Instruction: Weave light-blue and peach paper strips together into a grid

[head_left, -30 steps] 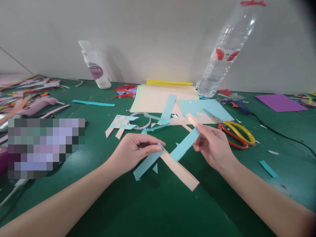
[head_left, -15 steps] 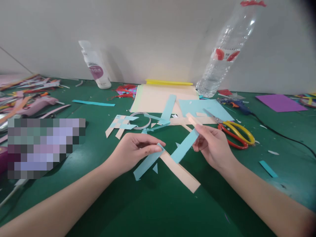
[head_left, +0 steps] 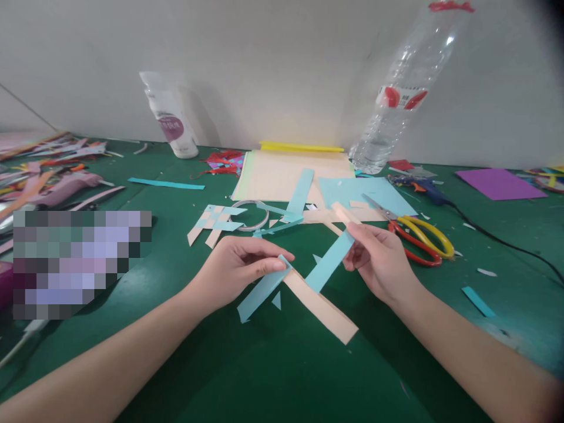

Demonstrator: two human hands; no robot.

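My left hand pinches the folded joint where a blue paper strip crosses a cream paper strip. That blue strip slants down to the left, and the cream one runs down to the right. Between thumb and fingers, my right hand grips another blue paper strip and a pale cream piece at its upper end. The lower end of this strip meets the cream strip. Behind my left hand lies a woven blue-and-cream piece beside a roll of tape.
Scissors with red and yellow handles lie beyond my right hand. Cream sheets and a blue sheet rest at the back, near a clear bottle and a white bottle. A glue gun trails a black cord. Paper scraps crowd the left.
Almost nothing differs. Both hands keep their hold on the paper strips, with only a very slight shift of the paper where the strips meet.
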